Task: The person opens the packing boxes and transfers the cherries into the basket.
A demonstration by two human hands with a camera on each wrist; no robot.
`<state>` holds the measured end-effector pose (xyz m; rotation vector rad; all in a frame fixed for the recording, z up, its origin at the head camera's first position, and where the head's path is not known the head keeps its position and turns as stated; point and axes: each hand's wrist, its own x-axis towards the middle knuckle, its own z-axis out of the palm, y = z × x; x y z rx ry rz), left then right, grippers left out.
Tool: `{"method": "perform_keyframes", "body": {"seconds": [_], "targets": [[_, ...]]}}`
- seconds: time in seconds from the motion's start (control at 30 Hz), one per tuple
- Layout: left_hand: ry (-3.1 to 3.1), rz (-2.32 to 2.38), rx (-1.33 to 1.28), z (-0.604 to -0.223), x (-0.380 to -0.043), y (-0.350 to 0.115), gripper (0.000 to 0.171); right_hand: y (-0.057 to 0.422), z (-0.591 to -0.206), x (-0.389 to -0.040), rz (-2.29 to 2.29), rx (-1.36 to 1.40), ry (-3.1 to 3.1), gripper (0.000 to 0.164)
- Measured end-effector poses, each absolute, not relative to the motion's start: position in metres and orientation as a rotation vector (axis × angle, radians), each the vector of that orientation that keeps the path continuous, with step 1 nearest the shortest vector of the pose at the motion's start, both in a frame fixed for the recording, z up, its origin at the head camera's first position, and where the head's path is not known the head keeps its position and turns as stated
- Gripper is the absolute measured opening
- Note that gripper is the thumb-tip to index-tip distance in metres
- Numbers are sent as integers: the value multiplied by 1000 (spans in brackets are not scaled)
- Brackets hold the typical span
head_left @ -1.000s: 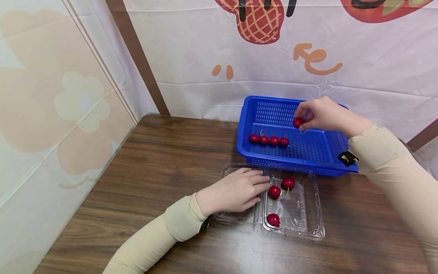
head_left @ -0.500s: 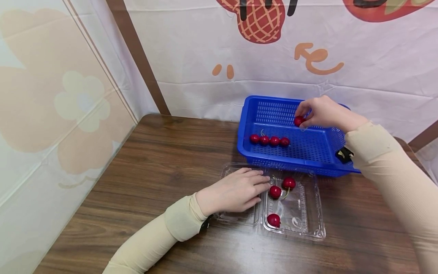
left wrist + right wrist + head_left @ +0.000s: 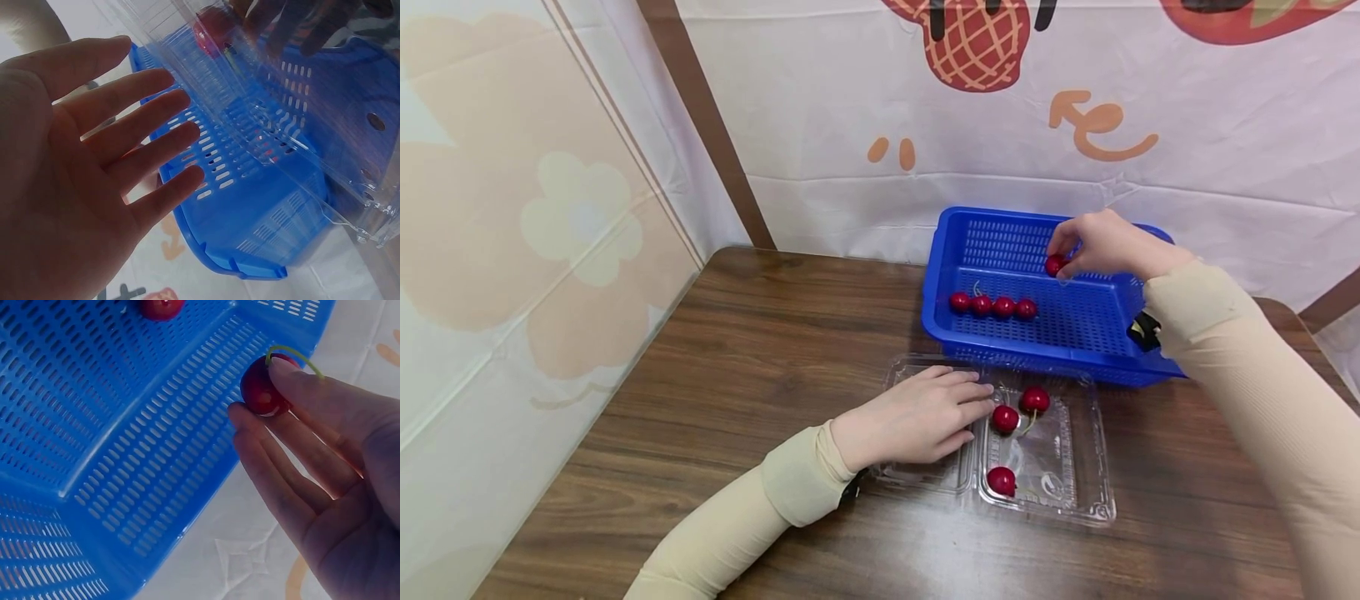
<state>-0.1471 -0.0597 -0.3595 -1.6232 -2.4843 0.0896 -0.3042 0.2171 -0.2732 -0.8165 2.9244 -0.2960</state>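
Note:
My right hand (image 3: 1101, 242) pinches a red cherry (image 3: 265, 385) by its body over the back of the blue basket (image 3: 1067, 364); a green stem curves over the thumb in the right wrist view. Inside the basket, several cherries (image 3: 1003, 307) lie in a row at the left. In front stands a clear plastic clamshell box (image 3: 1101, 467), opened flat. Three cherries sit in its right half, one of them a stemmed cherry (image 3: 1034, 399). My left hand (image 3: 917, 417) rests with straight, spread fingers on the box's left half, its fingertips near the middle fold.
The brown wooden table (image 3: 760, 350) extends left of and in front of the box. Behind the basket hangs a white printed cloth (image 3: 820, 108). Another pale flowered cloth (image 3: 572, 275) runs along the table's left side.
My right forearm and wrist have swung slightly inward while the pinched cherry stays nearly in place. The left hand keeps its position. The head view has shifted very slightly.

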Motion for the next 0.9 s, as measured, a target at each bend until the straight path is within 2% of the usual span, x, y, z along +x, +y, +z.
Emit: {"method": "perform_keyframes", "body": {"seconds": [0.9], "targets": [[-2482, 90, -1623, -359, -148, -59, 45, 213, -300, -317, -284, -657, 2826, 27]]}}
